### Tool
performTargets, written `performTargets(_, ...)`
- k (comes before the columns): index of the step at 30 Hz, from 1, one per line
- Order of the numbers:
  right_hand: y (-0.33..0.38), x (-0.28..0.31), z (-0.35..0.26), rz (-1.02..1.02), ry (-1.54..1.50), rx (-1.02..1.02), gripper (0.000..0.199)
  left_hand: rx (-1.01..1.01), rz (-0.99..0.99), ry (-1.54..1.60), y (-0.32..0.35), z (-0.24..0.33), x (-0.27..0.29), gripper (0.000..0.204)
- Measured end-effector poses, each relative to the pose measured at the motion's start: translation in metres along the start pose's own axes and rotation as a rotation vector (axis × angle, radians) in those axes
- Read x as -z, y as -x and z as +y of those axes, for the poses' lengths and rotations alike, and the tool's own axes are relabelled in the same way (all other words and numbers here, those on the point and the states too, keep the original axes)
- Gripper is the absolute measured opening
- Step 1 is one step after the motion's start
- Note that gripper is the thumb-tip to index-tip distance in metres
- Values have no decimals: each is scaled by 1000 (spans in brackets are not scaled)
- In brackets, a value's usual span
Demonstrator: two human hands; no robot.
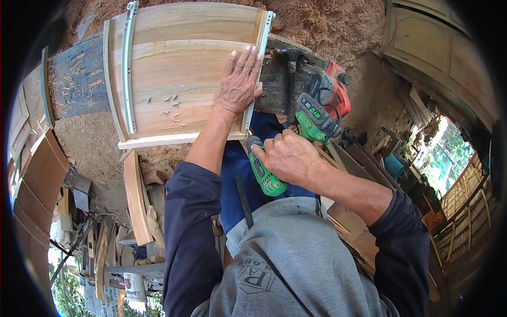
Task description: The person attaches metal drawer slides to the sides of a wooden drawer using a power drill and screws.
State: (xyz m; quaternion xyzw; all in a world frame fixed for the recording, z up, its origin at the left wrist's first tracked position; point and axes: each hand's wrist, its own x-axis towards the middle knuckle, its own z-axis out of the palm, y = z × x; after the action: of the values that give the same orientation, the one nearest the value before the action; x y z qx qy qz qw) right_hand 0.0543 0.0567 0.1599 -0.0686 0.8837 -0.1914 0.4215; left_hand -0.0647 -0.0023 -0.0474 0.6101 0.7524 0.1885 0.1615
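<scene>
Head view, panel: the curved wooden panel (182, 66) lies in front of you, its near edge toward your lap, a pale rail on each side.
Right rail: this metal rail (265, 33) runs from far to near along the panel's right side; its near end looks like the working spot.
Left hand: your left hand (238, 79) lies flat and unclenched on the panel, fingers stretched toward the far side beside the right rail; keep that pressure firm so neither wood nor rail creeps.
Right hand: your right hand (293, 156) is wrapped around the green drill (264, 171), its bit pointing at the rail's near end; whether a screw sits there, you cannot tell.
Drill angle: line the bit up straight with the hole, push along its axis and squeeze gently at first; a slanted start could strip the head.
Loose screws: several small screws (167, 105) lie on the panel, left of your left hand; avoid jolting them off.
Left rail: the other rail (128, 68) makes a useful guide for matching alignment.
Red power tool: it sits (337, 90) right of the panel; keep your elbow and the drill's battery clear.
</scene>
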Motion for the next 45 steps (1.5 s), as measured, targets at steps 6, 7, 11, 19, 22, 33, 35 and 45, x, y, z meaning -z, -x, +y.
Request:
performTargets(6,2,-2,3,21,117,114,26,16,10,-21,3,-2,1,76)
performTargets(7,4,-3,5,38,129,126,26,20,16,-26,1,-1,1,77)
performTargets(11,6,2,5,68,279,221,28,36,24,-34,-6,5,6,77)
performTargets(19,-4,2,1,317,345,377,25,39,170,-22,6,-10,15,73)
performTargets(22,-2,-3,19,176,290,392,29,27,219,-34,1,5,4,82)
performTargets(33,8,-5,25,-47,313,288,44,77,69,76,8,28,-7,96)
performTargets(35,13,-9,11,-13,277,279,44,89,80,59,16,23,-8,96)
performTargets(45,1,-5,0,288,157,207,23,48,256,25,8,-12,7,71)
